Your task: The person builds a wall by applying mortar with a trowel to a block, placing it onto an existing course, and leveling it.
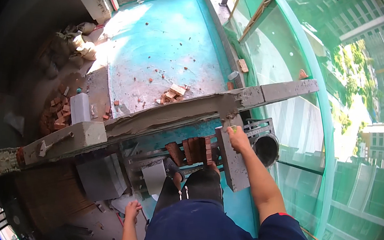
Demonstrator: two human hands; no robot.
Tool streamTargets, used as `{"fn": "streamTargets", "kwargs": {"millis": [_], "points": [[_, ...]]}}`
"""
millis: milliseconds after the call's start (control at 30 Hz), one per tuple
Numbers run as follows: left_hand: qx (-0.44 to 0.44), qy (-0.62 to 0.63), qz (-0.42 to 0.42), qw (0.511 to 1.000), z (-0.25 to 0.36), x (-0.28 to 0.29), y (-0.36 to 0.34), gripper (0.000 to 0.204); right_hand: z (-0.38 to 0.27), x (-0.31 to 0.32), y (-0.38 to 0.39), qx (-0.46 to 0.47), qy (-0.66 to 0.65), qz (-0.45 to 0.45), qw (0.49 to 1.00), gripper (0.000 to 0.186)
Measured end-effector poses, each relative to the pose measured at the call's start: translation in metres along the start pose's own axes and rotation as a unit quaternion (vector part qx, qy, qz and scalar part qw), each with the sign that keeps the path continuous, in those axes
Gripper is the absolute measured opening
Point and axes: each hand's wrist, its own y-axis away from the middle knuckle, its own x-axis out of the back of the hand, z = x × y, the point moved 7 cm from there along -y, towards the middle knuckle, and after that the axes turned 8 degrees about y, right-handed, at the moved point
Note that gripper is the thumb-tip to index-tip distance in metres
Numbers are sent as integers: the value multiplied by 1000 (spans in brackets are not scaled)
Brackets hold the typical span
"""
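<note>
A low wall of grey blocks crosses in front of me, with wet grey mortar (162, 118) spread along its top. My right hand (237, 138) is closed at the wall's corner, over the near grey block (234, 167) that runs toward me. Something small and yellow-green shows at its fingers; I cannot make out what it is. Low on the left, my left hand (132, 210) hangs with loosely bent fingers and nothing visible in them. Beyond the corner, another grey block (289, 92) ends the wall on the right.
A black bucket (265, 149) stands right of the corner. Red bricks (192, 150) are stacked by my legs. A hand tool (55, 144) lies on a large block at left. Brick rubble (172, 95) litters the blue floor (174, 34); green netting (291, 40) hangs at right.
</note>
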Motion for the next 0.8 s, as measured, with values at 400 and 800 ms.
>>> {"fn": "streamTargets", "kwargs": {"millis": [400,800], "points": [[0,-121,-1,993,56,-45,18,21,102,-64,-42,-51,-440,20,896,45],[63,-358,-18,931,65,-83,33,36,383,-120,40,-407,-277,52,869,62]]}}
